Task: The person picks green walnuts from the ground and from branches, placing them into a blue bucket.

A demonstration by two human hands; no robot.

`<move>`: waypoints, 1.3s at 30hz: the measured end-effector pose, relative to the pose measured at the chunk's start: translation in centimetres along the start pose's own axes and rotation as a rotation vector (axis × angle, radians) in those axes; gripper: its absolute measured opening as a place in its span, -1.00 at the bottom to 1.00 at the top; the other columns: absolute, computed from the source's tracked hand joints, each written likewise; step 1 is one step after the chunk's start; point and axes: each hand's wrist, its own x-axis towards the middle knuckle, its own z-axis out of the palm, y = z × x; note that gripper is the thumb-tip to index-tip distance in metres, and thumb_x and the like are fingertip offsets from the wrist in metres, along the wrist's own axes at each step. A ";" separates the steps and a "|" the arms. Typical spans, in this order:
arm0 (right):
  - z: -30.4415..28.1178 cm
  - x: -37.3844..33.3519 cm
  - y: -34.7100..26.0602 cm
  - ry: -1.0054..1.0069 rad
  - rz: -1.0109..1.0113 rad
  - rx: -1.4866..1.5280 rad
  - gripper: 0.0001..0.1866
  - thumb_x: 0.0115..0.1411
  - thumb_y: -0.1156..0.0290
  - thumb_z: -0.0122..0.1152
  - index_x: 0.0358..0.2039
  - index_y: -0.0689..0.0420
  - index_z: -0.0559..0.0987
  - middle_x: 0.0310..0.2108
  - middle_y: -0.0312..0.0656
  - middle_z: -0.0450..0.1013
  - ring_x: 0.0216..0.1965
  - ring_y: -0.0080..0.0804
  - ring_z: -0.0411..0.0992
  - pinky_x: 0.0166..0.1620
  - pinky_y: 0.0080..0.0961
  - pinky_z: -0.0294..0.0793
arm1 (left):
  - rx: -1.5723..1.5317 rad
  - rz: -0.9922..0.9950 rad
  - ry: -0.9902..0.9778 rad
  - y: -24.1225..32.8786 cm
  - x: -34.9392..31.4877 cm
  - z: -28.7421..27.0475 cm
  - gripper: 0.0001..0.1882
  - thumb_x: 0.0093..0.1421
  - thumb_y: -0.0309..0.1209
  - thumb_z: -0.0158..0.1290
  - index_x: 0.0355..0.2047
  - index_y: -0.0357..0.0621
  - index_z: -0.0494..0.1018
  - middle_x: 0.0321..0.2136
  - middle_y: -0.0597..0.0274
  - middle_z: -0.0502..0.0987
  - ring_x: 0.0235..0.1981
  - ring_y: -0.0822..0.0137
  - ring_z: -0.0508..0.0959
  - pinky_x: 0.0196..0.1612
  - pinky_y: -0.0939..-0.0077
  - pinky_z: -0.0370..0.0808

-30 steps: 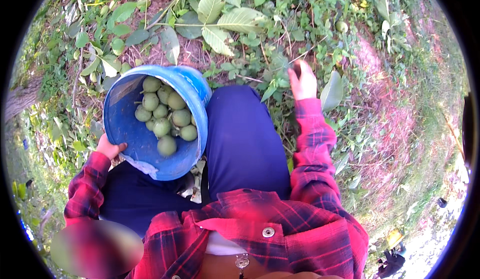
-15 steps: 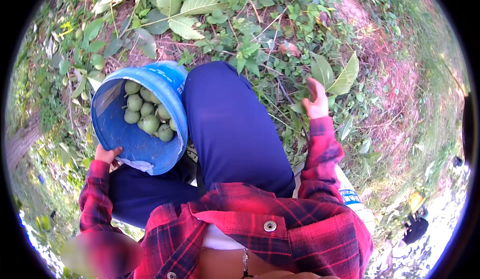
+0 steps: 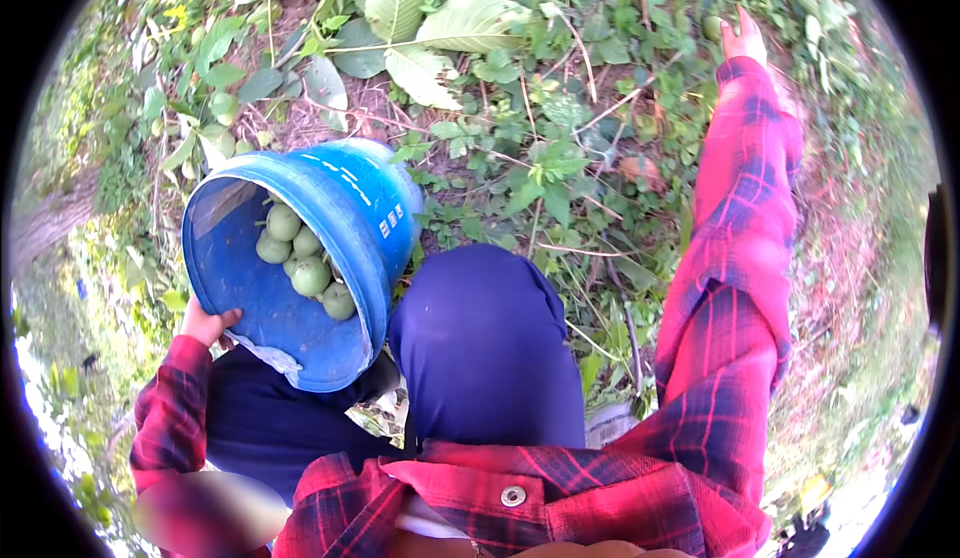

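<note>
A blue plastic bucket [image 3: 290, 318] leans tilted beside my knee, its mouth turned toward me. My left hand [image 3: 208, 324] grips its near left rim, thumb over the edge. Inside lie several round green fruits [image 3: 310, 276] that look like walnuts in their husks. My right arm is stretched far out to the front right. At its end my right hand [image 3: 745, 42] is open, fingers apart and holding nothing, just beside another round green fruit [image 3: 712, 28] among the leaves.
Low green plants, dry twigs and bare soil cover the ground. A leafy branch [image 3: 400, 43] with broad leaves lies beyond the bucket. My bent knee [image 3: 485, 328] stands just right of the bucket. At the far left is a tree trunk [image 3: 55, 223].
My right hand has moved forward and right, from beside my knee to the far fruit. The view has shifted and the bucket leans differently, with fewer fruits showing. My left hand keeps its hold.
</note>
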 end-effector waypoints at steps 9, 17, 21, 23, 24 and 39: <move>-0.1 -2.1 -1.1 -0.269 0.220 -0.247 -0.54 -0.20 0.18 0.14 -0.21 -0.04 0.37 -0.23 0.02 0.27 -0.18 -0.15 0.24 -0.10 -0.35 0.21 | 0.128 0.065 -0.028 -2.1 1.4 -1.6 -0.52 -0.24 -0.53 0.12 -0.24 -0.33 0.23 -0.46 0.10 0.43 -0.55 0.30 0.45 -0.68 0.53 0.40; -10.9 -12.1 1.6 -0.075 0.754 1.020 -0.61 -0.07 0.33 0.04 -0.19 0.17 0.32 -0.54 -0.14 0.36 -0.48 -0.26 0.35 -0.42 -0.53 0.37 | 0.071 0.064 0.016 -3.0 1.6 -0.4 -0.55 -0.27 -0.57 0.11 -0.28 -0.31 0.30 -0.44 0.14 0.43 -0.44 0.32 0.44 -0.32 0.47 0.39; -6.3 -11.2 -0.4 -0.500 0.271 0.109 -0.57 -0.15 0.25 0.14 -0.24 0.13 0.36 -0.43 -0.16 0.40 -0.40 -0.33 0.37 -0.23 -0.45 0.32 | 0.167 0.036 0.009 -1.8 0.5 -0.6 -0.59 -0.25 -0.55 0.10 -0.30 -0.31 0.30 -0.54 0.16 0.44 -0.61 0.35 0.43 -0.67 0.55 0.37; -6.1 -10.2 -2.8 -0.606 0.393 -0.272 -0.48 -0.19 0.19 0.18 -0.20 0.11 0.32 -0.40 -0.15 0.40 -0.38 -0.40 0.38 -0.22 -0.55 0.31 | 0.153 0.011 -0.011 -0.5 1.0 -0.1 -0.61 -0.25 -0.55 0.10 -0.33 -0.31 0.31 -0.57 0.16 0.44 -0.67 0.36 0.42 -0.78 0.58 0.31; -5.2 -10.1 -1.7 -0.518 0.345 -0.209 -0.48 -0.18 0.26 0.17 -0.17 0.07 0.28 -0.38 -0.15 0.38 -0.38 -0.36 0.37 -0.26 -0.50 0.33 | 0.134 -0.011 -0.008 0.2 0.5 0.0 -0.62 -0.26 -0.56 0.10 -0.35 -0.32 0.32 -0.53 0.15 0.44 -0.59 0.34 0.43 -0.64 0.53 0.38; -39.4 -38.8 -12.9 0.780 0.703 1.085 -0.53 -0.17 0.42 0.15 -0.20 0.07 0.23 -0.29 -0.02 0.28 -0.54 -0.26 0.33 -0.55 -0.41 0.42 | -0.512 0.288 0.417 -7.3 5.6 3.8 -0.57 -0.28 -0.61 -0.03 -0.28 -0.42 0.28 -0.37 0.05 0.39 -0.44 0.22 0.39 -0.26 0.46 0.32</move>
